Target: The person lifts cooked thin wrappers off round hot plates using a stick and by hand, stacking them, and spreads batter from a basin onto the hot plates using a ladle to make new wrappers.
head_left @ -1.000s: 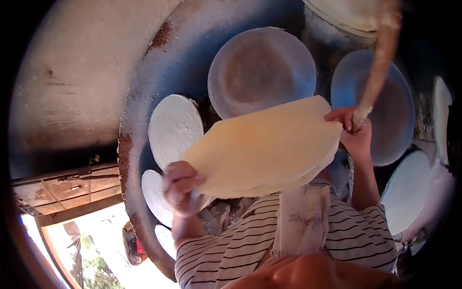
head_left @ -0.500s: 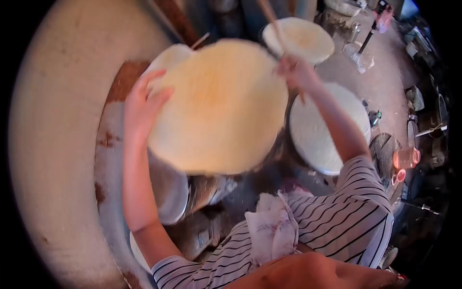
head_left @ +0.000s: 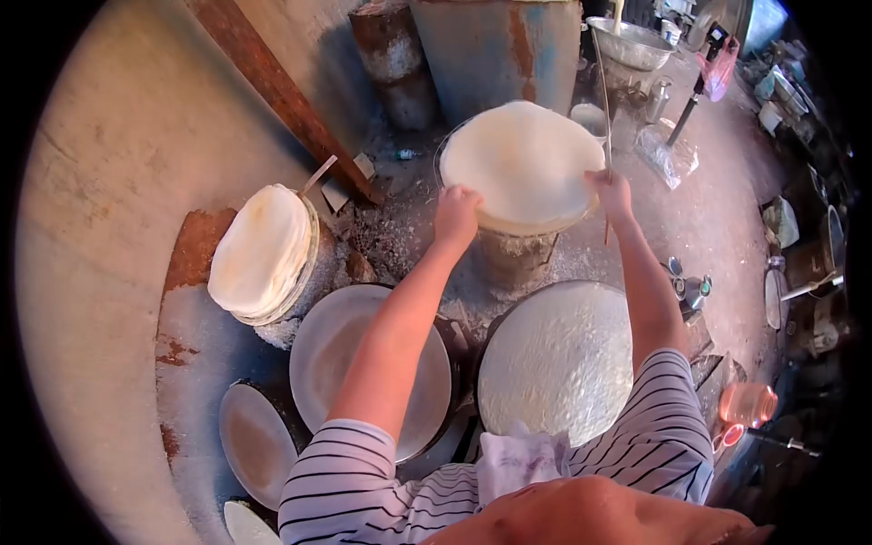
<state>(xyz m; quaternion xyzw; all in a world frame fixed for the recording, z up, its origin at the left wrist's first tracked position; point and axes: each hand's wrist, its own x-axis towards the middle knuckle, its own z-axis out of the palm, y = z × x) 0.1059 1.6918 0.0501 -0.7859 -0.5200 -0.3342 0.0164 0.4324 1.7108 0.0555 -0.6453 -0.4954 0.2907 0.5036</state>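
Observation:
A large round pale flatbread (head_left: 522,159) lies on a stack of the same kind, which rests on a drum-like stand (head_left: 518,259). My left hand (head_left: 457,216) pinches the near left rim of this flatbread, fingers closed. At the right rim, my right hand (head_left: 614,193) is closed around a long thin stick (head_left: 601,91) held nearly upright. Its fingertips touch the flatbread's edge, though whether they grip it is hidden. Nearer to me, a round griddle (head_left: 559,363) is covered with white, lumpy batter.
Left of it sit a bare round griddle (head_left: 327,350) and a smaller one (head_left: 257,445). A second flatbread stack (head_left: 263,254) leans by the wall, a flat stick (head_left: 318,174) beside it. A metal basin (head_left: 633,45) stands far right; a pink jar (head_left: 748,404) sits near right.
The flatbread, held up close before, now lies on the far stack. Both hands have moved forward to its rim. My left hand has gone from open fingers to a pinch; the right still holds the stick.

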